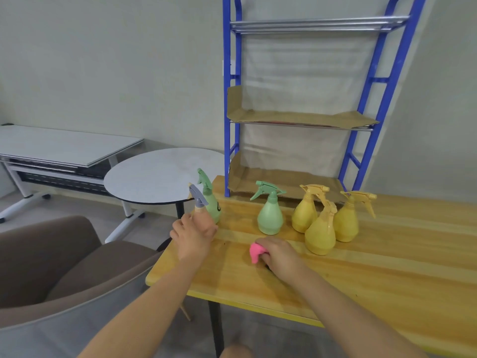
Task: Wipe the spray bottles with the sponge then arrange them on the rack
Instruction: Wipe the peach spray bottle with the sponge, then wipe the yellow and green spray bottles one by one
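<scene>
My left hand (194, 235) grips a small bottle with a grey-purple spray head (198, 200) at the wooden table's left end; its body is hidden by my fingers. Right behind it stands a green spray bottle (212, 202). My right hand (277, 253) squeezes a pink sponge (255, 250) low over the tabletop. Another green bottle (269, 211) stands in the middle. Three yellow spray bottles (305, 210) (321, 232) (348, 219) cluster to its right. The blue rack (366, 94) stands at the table's back with cardboard-lined shelves holding nothing.
The wooden table (387, 267) extends right and toward me. A round grey table (154, 177) and a white folding desk (59, 148) stand to the left. A brown chair (64, 267) sits at the lower left.
</scene>
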Tool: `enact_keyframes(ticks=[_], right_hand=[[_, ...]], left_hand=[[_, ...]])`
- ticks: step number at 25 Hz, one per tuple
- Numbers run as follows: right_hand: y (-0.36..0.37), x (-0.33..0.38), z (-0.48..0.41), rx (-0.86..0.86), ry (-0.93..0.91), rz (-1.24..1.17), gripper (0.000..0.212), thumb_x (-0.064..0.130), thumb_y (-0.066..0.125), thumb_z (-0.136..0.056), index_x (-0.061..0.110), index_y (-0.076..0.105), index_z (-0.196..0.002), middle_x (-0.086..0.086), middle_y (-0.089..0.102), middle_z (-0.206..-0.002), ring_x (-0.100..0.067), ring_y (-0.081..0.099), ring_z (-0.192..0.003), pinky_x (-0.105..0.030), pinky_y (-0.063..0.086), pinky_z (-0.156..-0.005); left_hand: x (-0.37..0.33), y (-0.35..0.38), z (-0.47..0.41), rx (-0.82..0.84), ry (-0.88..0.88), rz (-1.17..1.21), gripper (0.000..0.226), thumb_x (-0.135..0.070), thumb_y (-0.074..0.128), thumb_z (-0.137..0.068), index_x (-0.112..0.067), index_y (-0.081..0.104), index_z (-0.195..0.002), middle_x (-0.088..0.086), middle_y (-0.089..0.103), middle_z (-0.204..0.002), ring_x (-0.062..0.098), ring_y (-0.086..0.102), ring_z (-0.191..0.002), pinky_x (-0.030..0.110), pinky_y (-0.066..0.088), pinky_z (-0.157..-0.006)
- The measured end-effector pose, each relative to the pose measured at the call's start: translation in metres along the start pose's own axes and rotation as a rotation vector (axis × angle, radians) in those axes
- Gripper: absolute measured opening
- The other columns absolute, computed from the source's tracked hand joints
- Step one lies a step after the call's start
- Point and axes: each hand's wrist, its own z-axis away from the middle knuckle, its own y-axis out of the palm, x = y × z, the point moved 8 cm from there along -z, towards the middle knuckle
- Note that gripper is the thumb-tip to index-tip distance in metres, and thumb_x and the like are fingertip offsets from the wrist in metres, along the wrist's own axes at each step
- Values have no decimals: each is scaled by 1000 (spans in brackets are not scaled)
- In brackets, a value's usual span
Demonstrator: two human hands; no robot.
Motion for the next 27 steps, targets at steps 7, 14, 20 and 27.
enact_keyframes(ticks=[7, 14, 20, 27], right_hand=[[-12, -35, 38, -51, 101, 142, 45, 28, 61, -94, 36, 54, -138, 4, 54, -125, -21, 45, -120, -39, 42, -99], [-67, -120, 110, -141, 256, 132, 44, 20, 58, -94, 33, 58, -136, 1, 48, -120, -22, 45, -116, -35, 44, -93], [-101, -185, 151, -196, 370, 191, 47, 14, 55, -95, 29, 56, -139, -1, 47, -125, -23, 46, -115, -36, 44, -93], [-79, -187, 168, -66, 260, 27, 58, 31, 52, -88, 44, 43, -144, 10, 33, -154, -13, 28, -144, -36, 27, -118]], left_hand=[[-66, 27, 77, 41, 395, 47, 50, -48, 69, -90, -19, 50, -126, -1, 41, -125, 22, 35, -123, 42, 34, -108], [-160, 101, 123, 335, 639, 115, 31, -23, 64, -97, -17, 58, -127, -5, 55, -119, 14, 54, -111, 32, 48, -99], [-225, 169, 131, 576, 588, 163, 52, -37, 69, -93, -19, 54, -139, -3, 61, -131, 15, 59, -119, 33, 51, -97], [-239, 182, 120, 591, 477, 347, 30, -47, 70, -90, -30, 68, -115, -10, 71, -103, 13, 66, -99, 33, 55, -84]])
